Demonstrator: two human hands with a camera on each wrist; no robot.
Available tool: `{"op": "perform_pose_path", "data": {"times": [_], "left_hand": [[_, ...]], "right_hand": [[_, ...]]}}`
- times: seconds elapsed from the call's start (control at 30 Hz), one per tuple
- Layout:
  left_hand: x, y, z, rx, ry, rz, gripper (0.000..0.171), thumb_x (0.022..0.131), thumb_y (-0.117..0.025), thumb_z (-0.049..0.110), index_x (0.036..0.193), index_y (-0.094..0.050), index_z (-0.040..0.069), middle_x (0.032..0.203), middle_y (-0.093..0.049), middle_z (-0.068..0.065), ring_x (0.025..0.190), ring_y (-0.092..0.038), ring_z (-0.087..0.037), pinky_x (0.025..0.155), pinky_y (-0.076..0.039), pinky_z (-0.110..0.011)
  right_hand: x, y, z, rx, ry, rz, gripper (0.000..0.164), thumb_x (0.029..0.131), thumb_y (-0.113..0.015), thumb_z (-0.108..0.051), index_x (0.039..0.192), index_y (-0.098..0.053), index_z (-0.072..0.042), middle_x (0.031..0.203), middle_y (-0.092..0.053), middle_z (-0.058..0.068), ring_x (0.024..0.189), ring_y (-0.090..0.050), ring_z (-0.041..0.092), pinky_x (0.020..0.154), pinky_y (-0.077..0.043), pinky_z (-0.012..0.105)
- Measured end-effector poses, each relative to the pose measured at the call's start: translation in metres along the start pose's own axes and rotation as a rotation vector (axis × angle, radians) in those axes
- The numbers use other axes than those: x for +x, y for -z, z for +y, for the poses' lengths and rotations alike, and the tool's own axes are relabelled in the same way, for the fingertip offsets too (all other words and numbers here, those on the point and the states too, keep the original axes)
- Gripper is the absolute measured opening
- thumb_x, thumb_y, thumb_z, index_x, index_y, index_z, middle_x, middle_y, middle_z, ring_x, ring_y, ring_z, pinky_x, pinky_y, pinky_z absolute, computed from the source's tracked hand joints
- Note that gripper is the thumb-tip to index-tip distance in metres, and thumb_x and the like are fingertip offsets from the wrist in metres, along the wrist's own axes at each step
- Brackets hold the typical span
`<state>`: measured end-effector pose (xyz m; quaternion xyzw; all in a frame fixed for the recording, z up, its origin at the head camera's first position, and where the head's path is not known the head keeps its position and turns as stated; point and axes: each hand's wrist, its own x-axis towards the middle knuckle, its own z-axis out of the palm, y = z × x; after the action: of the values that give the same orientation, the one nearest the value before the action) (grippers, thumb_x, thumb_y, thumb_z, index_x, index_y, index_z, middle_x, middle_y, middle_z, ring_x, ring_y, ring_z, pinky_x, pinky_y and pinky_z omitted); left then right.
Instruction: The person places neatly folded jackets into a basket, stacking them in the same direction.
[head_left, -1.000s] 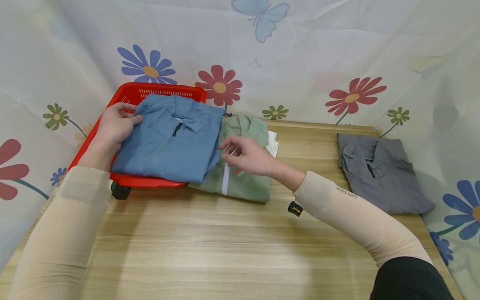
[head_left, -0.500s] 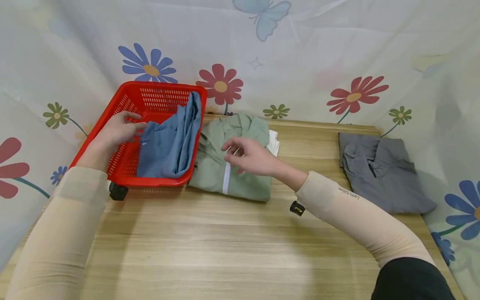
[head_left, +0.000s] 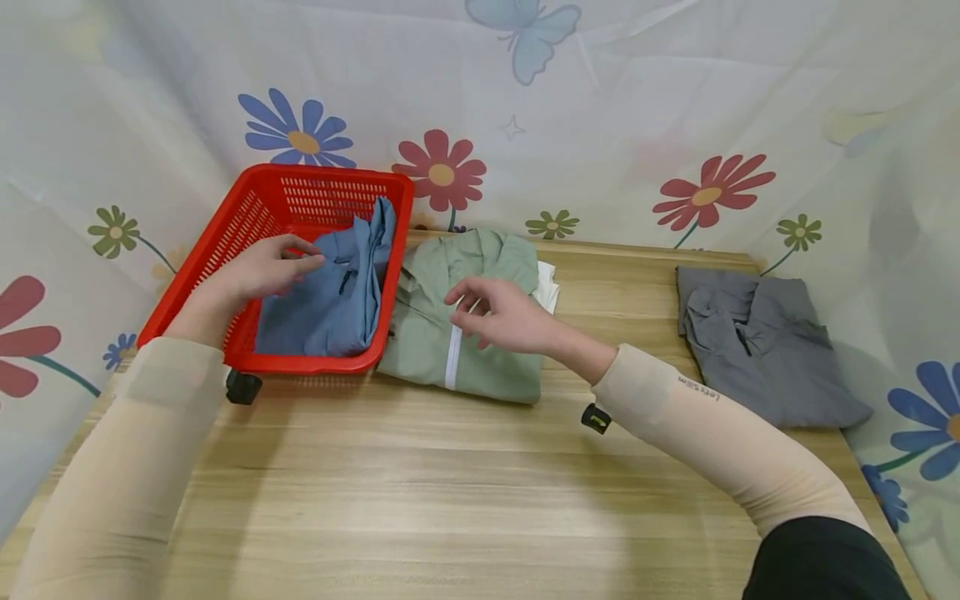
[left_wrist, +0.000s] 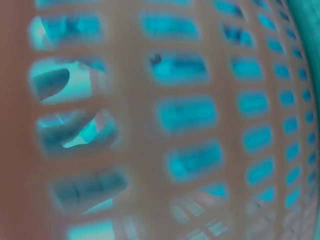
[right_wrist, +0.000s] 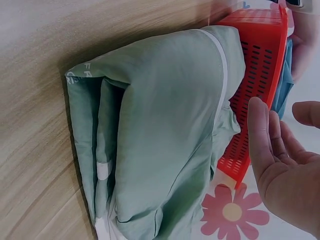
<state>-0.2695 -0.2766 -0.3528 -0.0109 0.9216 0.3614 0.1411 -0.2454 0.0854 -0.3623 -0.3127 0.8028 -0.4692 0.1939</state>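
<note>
In the head view a folded blue jacket (head_left: 303,312) with a dark zip pull lies inside the red plastic basket (head_left: 300,364), its right side bunched up along the basket wall. My left hand (head_left: 266,268) is over the basket's left side, fingers extended above the jacket and gripping nothing. The left wrist view looks through the slotted basket wall (left_wrist: 132,100), with parts of fingers (left_wrist: 90,190) behind the slots. My right hand (head_left: 504,312) hovers with loosely bent fingers over a folded green jacket (head_left: 487,371) with a white zip, holding nothing. The right wrist view shows that green jacket (right_wrist: 165,100) beside the basket.
A folded grey garment (head_left: 765,350) lies at the table's right end. Some white cloth (head_left: 547,286) pokes out behind the green jacket. The wooden table (head_left: 435,492) backs onto a flower-printed curtain (head_left: 585,125).
The blue jacket has gone from my left hand's hold above the basket down into it, and lies flatter than half a second ago. My left hand has moved right. My right hand stays almost still.
</note>
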Motion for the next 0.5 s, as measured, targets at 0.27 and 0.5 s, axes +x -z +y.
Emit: {"op": "perform_pose_path", "data": {"times": [0.27, 0.5], "left_hand": [[0.003, -0.025, 0.038, 0.014, -0.102, -0.074, 0.072, 0.099, -0.061, 0.055, 0.146, -0.048, 0.002, 0.137, -0.055, -0.025, 0.114, -0.058, -0.040, 0.090, -0.057, -0.052], [0.006, -0.039, 0.048, 0.098, -0.153, -0.100, 0.059, 0.099, -0.069, 0.037, 0.136, -0.049, -0.004, 0.114, -0.061, -0.024, 0.084, -0.065, -0.029, 0.072, -0.058, -0.037]], "right_hand": [[-0.003, 0.002, -0.001, 0.000, -0.004, -0.005, 0.029, 0.101, -0.062, -0.010, 0.126, -0.061, 0.005, 0.103, -0.066, 0.014, 0.088, -0.067, 0.038, 0.068, -0.061, 0.047], [-0.006, 0.005, 0.001, -0.013, -0.006, -0.002, 0.029, 0.102, -0.061, -0.011, 0.126, -0.061, 0.004, 0.103, -0.066, 0.014, 0.087, -0.066, 0.037, 0.068, -0.061, 0.046]]}}
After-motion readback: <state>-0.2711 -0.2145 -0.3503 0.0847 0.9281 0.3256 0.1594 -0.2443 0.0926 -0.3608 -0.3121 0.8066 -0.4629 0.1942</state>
